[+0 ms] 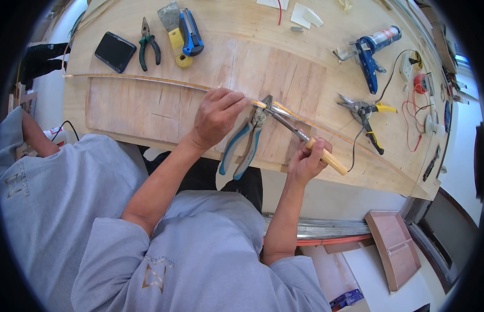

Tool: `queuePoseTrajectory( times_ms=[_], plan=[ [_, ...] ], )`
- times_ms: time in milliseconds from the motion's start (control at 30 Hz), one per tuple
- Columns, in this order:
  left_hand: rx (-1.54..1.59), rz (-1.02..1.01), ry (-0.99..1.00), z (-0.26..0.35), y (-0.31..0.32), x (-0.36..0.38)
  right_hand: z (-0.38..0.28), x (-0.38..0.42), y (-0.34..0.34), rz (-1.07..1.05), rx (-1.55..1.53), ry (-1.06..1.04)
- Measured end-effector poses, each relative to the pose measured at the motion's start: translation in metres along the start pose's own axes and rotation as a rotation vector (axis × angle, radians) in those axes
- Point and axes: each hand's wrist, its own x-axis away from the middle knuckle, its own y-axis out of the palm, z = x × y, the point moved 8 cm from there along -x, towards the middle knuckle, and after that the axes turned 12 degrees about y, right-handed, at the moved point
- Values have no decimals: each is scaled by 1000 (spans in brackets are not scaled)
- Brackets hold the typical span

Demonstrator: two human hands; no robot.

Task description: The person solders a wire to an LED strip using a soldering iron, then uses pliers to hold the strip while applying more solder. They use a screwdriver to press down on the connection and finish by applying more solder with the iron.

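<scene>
My left hand is closed in a pinch on a thin yellowish LED strip that runs across the table. In my right hand is a soldering iron, held by its wooden handle. The iron's metal shaft points up and left, its tip right at the strip beside my left fingertips. Pliers with blue-grey handles lie between my hands, their jaws at that same spot on the strip. Beyond my right hand, the strip continues to the lower right.
Past my left hand lie a phone, green-handled pliers, a scraper and a blue utility knife. To the right are tin snips, a blue caulking gun and a power strip. A co-worker's grey shirt is close at left.
</scene>
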Motion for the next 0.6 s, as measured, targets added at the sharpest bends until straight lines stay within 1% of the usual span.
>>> queuePoseTrajectory(
  times_ms=[600],
  plan=[
    [-23,-1,8,0,1,1,-1,0,2,-53,-23,-24]
  ],
)
